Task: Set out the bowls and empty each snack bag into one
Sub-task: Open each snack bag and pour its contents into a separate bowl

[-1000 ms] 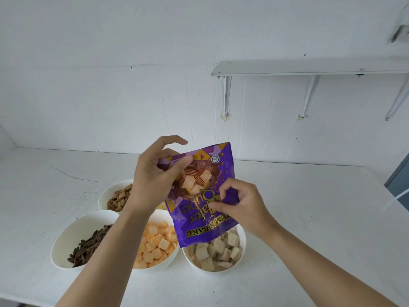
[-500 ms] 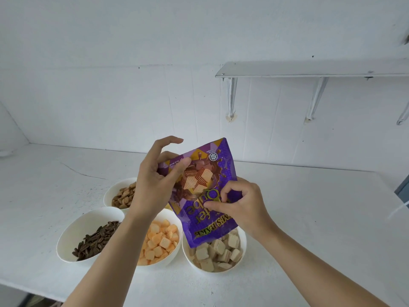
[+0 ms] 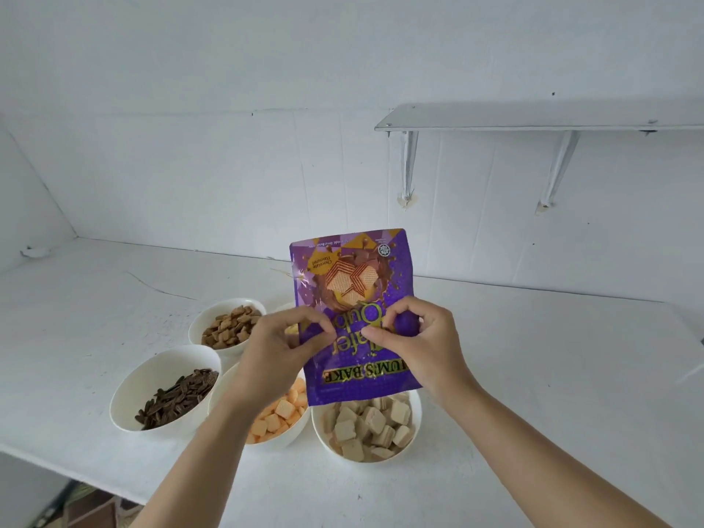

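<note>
Four bowls (image 3: 152, 379) are being shown filled; the purple wafer bag (image 3: 350, 276) is being held inverted over the wafer bowl (image 3: 417, 413), pinched by left hand (image 3: 274, 352) and right hand (image 3: 423, 352), probably being emptied last.

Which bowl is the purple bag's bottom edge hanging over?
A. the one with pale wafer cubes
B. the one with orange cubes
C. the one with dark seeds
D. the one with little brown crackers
A: the purple bag, pinched by the left hand and the right hand, hangs upside down with its lower edge lined up over the bowl of pale wafer cubes.
</note>
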